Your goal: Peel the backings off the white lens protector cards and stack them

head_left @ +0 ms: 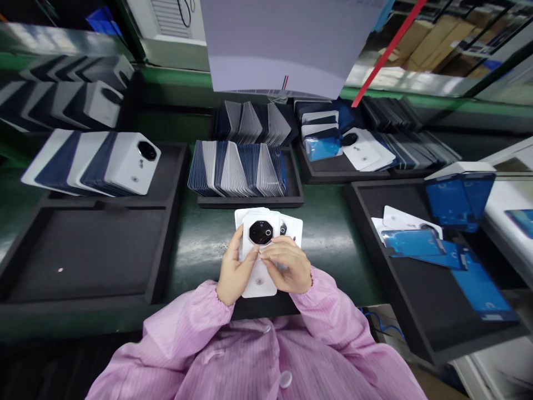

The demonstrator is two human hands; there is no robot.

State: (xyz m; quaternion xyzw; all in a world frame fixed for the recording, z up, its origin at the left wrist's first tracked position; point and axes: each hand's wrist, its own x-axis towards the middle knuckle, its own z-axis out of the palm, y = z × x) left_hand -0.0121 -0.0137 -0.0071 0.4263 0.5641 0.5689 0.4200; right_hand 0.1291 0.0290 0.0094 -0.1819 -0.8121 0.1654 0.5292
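1. Your sleeves (187,325) are thin pink cloth with fine stripes, gathered at the wrists.
2. Before you, the dark green bench (333,244) has a smooth, glossy top that catches pale reflections.
3. The left tray (87,253) is matte black, with a shallow rectangular recess; on its far part lean fanned layers of white and navy panels (89,164) with rounded corners.
4. Ahead, the middle tray (250,201) bears a dense row of thin sheets (237,169), their edges fanned into pale and navy ridges.
5. In the right tray (400,300), glossy, translucent blue pieces (414,243) overlap one another and a white piece.
6. Your white panel (259,269) is directly in front of you, over other white panels (295,226) whose edges show behind it. It is flat, smooth and round-cornered, with a shiny black, many-sided patch (261,232) near its far end and a small grey emblem (259,281) lower down.
7. Your left hand (235,272) grips its left edge, thumb on the face.
8. Your right hand (288,262) has its fingertips bunched just below the patch; you cannot tell whether they pinch anything.
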